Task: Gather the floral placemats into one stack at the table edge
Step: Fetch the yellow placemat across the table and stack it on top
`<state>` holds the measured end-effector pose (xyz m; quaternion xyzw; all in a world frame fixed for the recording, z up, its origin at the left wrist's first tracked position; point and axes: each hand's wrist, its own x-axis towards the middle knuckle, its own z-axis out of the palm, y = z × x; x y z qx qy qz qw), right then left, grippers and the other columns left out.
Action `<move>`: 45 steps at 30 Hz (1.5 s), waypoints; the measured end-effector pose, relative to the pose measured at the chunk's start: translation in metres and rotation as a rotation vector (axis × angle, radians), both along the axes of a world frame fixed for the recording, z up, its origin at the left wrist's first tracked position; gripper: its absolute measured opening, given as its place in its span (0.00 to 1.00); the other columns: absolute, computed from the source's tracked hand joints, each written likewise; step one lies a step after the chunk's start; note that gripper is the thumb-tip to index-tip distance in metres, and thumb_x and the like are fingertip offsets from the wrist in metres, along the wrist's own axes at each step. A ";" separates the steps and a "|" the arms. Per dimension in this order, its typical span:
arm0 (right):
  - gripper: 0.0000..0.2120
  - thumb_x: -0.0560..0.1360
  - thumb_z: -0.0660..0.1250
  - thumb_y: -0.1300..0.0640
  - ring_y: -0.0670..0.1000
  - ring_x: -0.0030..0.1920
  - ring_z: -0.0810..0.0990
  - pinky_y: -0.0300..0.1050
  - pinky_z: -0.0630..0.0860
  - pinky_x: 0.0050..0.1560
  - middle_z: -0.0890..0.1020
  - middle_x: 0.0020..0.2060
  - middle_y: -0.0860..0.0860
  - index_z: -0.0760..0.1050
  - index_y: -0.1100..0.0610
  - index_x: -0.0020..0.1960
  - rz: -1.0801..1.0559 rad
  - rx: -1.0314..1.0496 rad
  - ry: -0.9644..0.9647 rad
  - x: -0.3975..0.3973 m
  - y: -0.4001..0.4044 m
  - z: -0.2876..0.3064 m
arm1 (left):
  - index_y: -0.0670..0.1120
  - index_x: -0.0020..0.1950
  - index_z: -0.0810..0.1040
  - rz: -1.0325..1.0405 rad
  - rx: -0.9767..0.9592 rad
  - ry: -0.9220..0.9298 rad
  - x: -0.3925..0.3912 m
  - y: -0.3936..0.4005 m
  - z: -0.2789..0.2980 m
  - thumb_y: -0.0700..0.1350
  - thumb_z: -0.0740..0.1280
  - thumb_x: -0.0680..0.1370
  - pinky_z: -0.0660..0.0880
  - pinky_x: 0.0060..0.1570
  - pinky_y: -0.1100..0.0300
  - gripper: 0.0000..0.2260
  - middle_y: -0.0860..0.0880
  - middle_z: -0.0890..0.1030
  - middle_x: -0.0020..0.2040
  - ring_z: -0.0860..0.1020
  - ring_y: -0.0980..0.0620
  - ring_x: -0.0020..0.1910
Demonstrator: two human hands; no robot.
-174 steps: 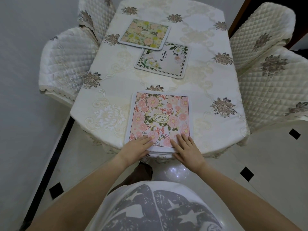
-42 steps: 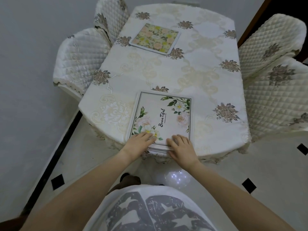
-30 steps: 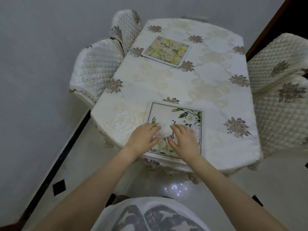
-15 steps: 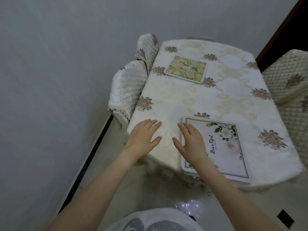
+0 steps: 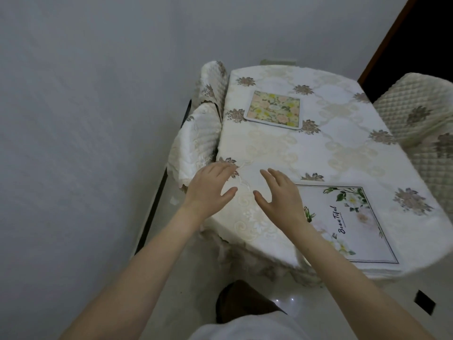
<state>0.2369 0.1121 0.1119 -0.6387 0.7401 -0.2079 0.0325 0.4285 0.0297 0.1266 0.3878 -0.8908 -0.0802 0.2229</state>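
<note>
A stack of placemats lies at the near edge of the table, topped by a white floral mat (image 5: 348, 224) lettered "Beautiful". A yellow and pink floral placemat (image 5: 274, 109) lies alone at the far left of the table. My left hand (image 5: 210, 190) hovers open over the table's left near corner, holding nothing. My right hand (image 5: 282, 195) is open too, fingers spread, just left of the stack, with its wrist over the stack's left edge.
The table (image 5: 326, 153) wears a cream embroidered cloth. Quilted covered chairs stand at its left (image 5: 198, 143) and at its right (image 5: 416, 114). A grey wall runs close along the left. The tiled floor (image 5: 367, 305) shows below.
Both hands left the stack and moved left and forward over the bare cloth. The view has swung left, so the stack now sits to my right.
</note>
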 end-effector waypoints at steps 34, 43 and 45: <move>0.23 0.79 0.58 0.49 0.59 0.73 0.63 0.59 0.62 0.71 0.69 0.71 0.57 0.63 0.54 0.73 -0.594 0.121 -0.114 0.104 -0.216 -0.030 | 0.53 0.74 0.60 -0.597 0.060 -0.220 0.020 -0.298 -0.043 0.59 0.51 0.79 0.53 0.74 0.50 0.24 0.50 0.65 0.74 0.58 0.48 0.75; 0.23 0.79 0.59 0.52 0.59 0.72 0.64 0.59 0.63 0.71 0.69 0.71 0.56 0.63 0.55 0.72 -0.756 0.073 -0.099 0.146 -0.280 -0.009 | 0.52 0.74 0.60 -0.752 0.051 -0.155 0.030 -0.368 -0.031 0.58 0.50 0.79 0.54 0.74 0.48 0.24 0.49 0.66 0.74 0.59 0.47 0.75; 0.23 0.79 0.59 0.52 0.59 0.72 0.64 0.58 0.62 0.71 0.69 0.71 0.57 0.63 0.55 0.72 -0.785 0.081 -0.108 0.147 -0.287 -0.014 | 0.52 0.74 0.59 -0.782 0.079 -0.175 0.026 -0.375 -0.037 0.57 0.51 0.79 0.53 0.75 0.48 0.24 0.49 0.65 0.74 0.57 0.48 0.75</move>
